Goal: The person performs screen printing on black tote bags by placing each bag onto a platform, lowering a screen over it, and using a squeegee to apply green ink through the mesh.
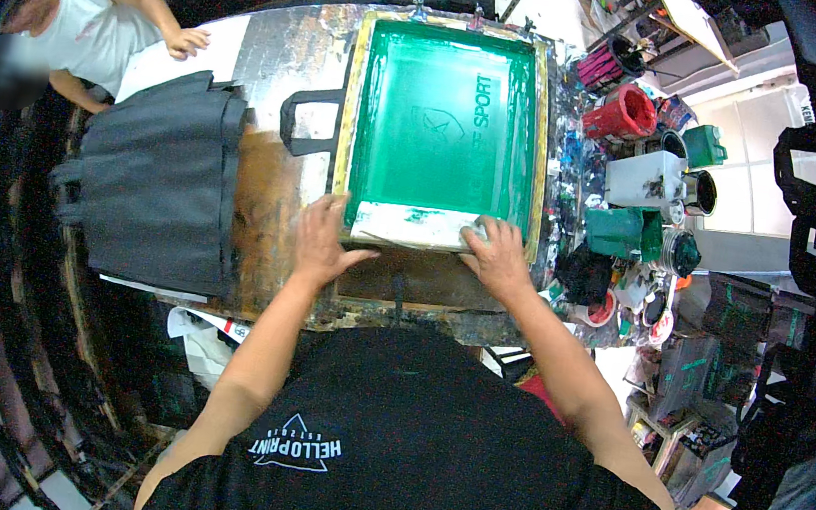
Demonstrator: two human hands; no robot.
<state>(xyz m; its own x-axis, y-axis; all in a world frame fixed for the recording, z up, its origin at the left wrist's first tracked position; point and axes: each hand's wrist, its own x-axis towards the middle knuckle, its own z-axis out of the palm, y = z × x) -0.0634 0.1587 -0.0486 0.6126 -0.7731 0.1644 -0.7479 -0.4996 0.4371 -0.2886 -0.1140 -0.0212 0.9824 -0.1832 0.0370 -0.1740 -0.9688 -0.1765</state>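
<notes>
Head view: the screen [439, 158] lies over the tabletop [271, 174], long axis running away from the person; left hand [322, 242] and right hand [500, 262], equally near, grasp its 2 near corners.

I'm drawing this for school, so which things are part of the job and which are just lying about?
Seem part of the job:
green-inked screen, left hand and right hand at its near end
black handle poking out on its left
dark fabric pile

Probably just lying about:
red bucket
white container
</notes>
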